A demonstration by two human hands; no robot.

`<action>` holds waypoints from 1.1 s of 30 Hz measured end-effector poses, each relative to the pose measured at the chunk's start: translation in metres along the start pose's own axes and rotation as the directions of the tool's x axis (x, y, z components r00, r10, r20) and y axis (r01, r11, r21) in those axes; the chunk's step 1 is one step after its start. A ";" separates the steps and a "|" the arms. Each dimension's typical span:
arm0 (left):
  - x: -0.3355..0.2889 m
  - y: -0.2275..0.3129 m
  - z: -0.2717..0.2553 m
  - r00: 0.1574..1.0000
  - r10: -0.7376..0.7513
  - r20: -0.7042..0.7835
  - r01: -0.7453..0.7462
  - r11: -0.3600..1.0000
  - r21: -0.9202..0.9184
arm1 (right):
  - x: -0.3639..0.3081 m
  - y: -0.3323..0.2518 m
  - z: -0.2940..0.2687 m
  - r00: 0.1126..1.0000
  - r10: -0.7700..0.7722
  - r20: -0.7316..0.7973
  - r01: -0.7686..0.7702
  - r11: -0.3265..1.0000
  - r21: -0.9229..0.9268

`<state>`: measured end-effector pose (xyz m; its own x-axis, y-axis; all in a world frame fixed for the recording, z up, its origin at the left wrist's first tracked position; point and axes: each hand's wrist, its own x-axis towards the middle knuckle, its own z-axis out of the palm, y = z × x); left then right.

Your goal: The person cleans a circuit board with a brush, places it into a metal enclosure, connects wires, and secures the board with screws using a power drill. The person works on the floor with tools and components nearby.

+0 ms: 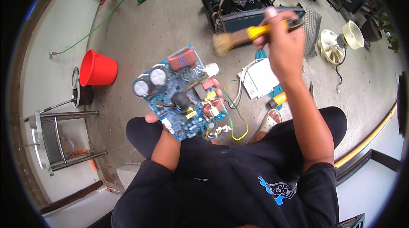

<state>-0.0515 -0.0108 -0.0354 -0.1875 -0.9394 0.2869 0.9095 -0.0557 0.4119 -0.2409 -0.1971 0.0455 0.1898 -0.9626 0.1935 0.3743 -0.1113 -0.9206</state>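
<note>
A blue circuit board (170, 87) with capacitors, coils and loose wires is held up over my lap. My left hand (152, 117) grips it from below; the thumb shows at the near left edge and fingertips at the right edge, while the palm is hidden. My right hand (286, 36) is closed round the yellow handle of a paintbrush (238, 37). The pale bristles point left, beside the board's upper right corner and apart from it. A green-yellow wire (246, 128) hangs in a loop from the board's right side.
An opened black appliance (238, 8) stands ahead. A white panel (259, 79), a yellow-black tool (277, 99) and a fan assembly (334, 45) lie to the right. On the left are a red bucket (99, 68), a metal-legged chair (55, 138) and a green hose (106, 17).
</note>
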 end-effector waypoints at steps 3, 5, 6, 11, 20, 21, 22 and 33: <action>0.001 -0.002 0.000 0.998 -0.037 0.056 0.038 0.999 -0.006 | -0.002 0.008 0.013 0.982 0.005 0.189 0.102 0.828 -0.552; -0.003 -0.002 0.001 0.999 -0.012 0.030 0.013 1.000 -0.025 | 0.000 0.010 0.014 0.967 -0.225 0.122 0.247 0.694 -0.676; -0.006 -0.003 0.002 1.000 -0.005 0.006 0.005 0.999 -0.039 | 0.000 0.009 0.011 0.997 -0.080 -0.015 0.065 0.897 -0.436; -0.013 -0.001 0.003 0.981 -0.049 -0.190 0.054 0.998 0.021 | -0.007 0.000 0.016 0.988 -0.030 0.148 0.090 0.905 -0.416; -0.013 -0.004 0.001 0.975 -0.060 -0.215 0.078 0.994 0.075 | -0.002 0.008 0.009 0.936 0.234 0.261 -0.143 0.935 -0.323; -0.011 -0.007 -0.001 0.985 -0.066 -0.157 0.075 0.996 0.050 | 0.004 0.008 0.006 0.965 0.204 0.164 -0.098 0.863 -0.495; -0.010 -0.008 -0.001 0.989 -0.071 -0.128 0.077 0.996 0.039 | 0.009 0.007 0.004 0.986 -0.085 0.142 0.163 0.637 -0.754; 0.000 -0.005 -0.001 0.995 0.103 0.015 -0.104 0.988 0.116 | -0.031 0.052 -0.017 0.963 0.244 -0.118 -0.266 0.935 -0.236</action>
<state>-0.0553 -0.0107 -0.0385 -0.0989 -0.9349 0.3409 0.8748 0.0816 0.4775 -0.2424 -0.1768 -0.0146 0.1672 -0.9828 -0.0786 0.0849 0.0938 -0.9920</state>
